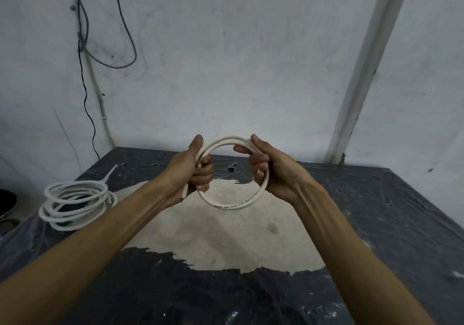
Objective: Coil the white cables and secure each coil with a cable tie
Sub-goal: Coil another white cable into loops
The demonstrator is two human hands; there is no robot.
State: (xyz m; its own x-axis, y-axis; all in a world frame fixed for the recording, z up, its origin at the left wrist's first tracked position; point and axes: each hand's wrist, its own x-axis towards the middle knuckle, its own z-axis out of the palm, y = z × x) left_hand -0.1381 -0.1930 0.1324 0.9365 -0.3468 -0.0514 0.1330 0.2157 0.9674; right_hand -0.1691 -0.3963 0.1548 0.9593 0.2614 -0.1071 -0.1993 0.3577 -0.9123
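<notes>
Right now both hands, left hand (198, 169) and right hand (271, 169), curl their fingers around a small white round cable coil (232, 205) above the dark worktop (376, 224); another white coiled cable (75, 205) lies left

Beneath my raised hands the pale worn patch of the dark plastic-covered surface (376, 224) lies bare, open to reach. Far left, the finished white cable coil (75, 204) with its white cable tie (110, 174) takes that edge. A small dark object (232, 167) sits near the grey wall (226, 61), which closes off the back.
</notes>
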